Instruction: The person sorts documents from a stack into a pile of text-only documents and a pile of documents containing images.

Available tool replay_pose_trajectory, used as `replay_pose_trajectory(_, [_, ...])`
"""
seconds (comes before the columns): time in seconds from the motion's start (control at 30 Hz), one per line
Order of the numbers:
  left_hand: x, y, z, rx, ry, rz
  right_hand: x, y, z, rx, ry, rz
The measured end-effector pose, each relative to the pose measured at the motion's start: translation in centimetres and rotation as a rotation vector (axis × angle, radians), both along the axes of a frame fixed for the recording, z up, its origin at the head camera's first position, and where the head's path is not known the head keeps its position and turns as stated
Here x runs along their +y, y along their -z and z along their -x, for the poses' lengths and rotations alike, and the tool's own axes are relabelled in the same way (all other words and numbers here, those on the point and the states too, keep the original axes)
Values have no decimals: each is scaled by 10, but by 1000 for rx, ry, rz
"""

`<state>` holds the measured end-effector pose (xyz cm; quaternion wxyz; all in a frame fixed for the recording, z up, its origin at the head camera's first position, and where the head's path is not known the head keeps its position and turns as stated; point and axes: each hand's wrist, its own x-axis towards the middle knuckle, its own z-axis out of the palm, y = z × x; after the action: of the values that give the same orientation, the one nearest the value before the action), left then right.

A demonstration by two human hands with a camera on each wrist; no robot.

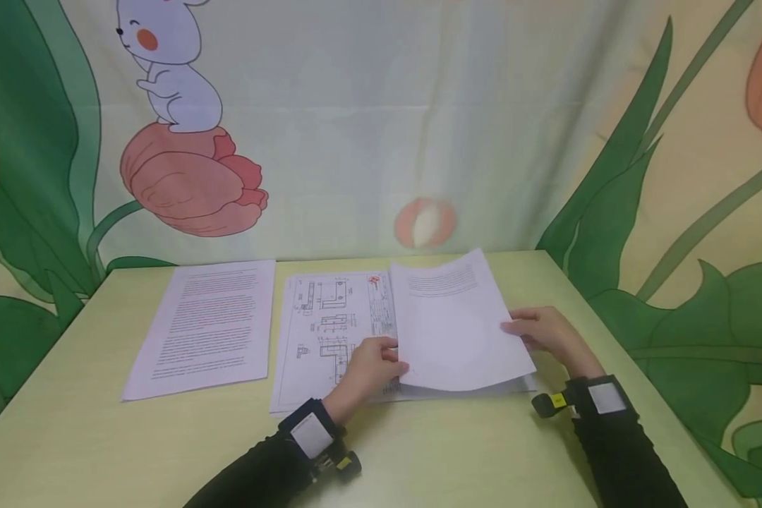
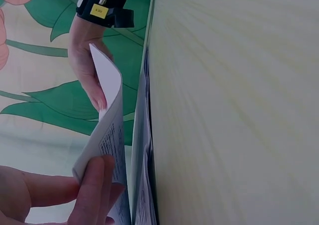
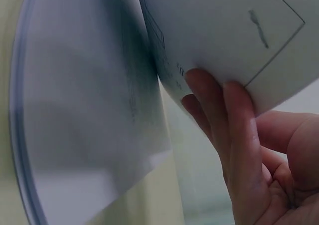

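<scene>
Between my two hands a white stack of paper sheets point(image 1: 457, 331) is lifted and bowed, with a short block of print near its top. My left hand point(image 1: 371, 367) pinches its left edge low down, thumb on the upper face and fingers beneath. On the opposite side my right hand point(image 1: 542, 335) pinches the right edge; in the right wrist view its fingers point(image 3: 239, 110) lie against the underside, which bears drawn lines. Beneath the raised sheets lies a pile of technical drawings point(image 1: 317, 310), partly covered by them and by the left hand.
A second pile of printed pages point(image 1: 216, 324), with black and red text lines, lies at the left of the pale yellow table point(image 1: 197, 451). Behind the table hangs a curtain point(image 1: 355, 127) printed with flowers and a white animal. Both wrists carry strapped-on cameras.
</scene>
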<state>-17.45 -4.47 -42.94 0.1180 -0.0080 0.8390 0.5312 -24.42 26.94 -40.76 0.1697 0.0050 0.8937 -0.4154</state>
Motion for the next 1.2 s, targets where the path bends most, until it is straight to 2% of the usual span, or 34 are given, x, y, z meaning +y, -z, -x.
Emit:
replay_pose_trajectory(0.2, [3, -3, -3, -13, 59, 3, 3, 5, 1, -36, -4, -33])
replay_pose_trajectory(0.43, [2, -6, -5, 10, 69, 33, 4, 10, 5, -79, 7, -17])
replay_pose_trajectory(0.67, [1, -6, -8, 21, 72, 34, 2, 12, 5, -71, 20, -34])
replay_pose_trajectory(0.8, [2, -6, -10, 23, 104, 63, 1, 13, 4, -57, 15, -56])
replay_pose_trajectory(0.97, [4, -7, -13, 38, 159, 99, 0, 10, 3, -2, -57, -131])
replay_pose_trajectory(1.2, [4, -4, -14, 51, 194, 132, -15, 2, -6, 50, -128, -223])
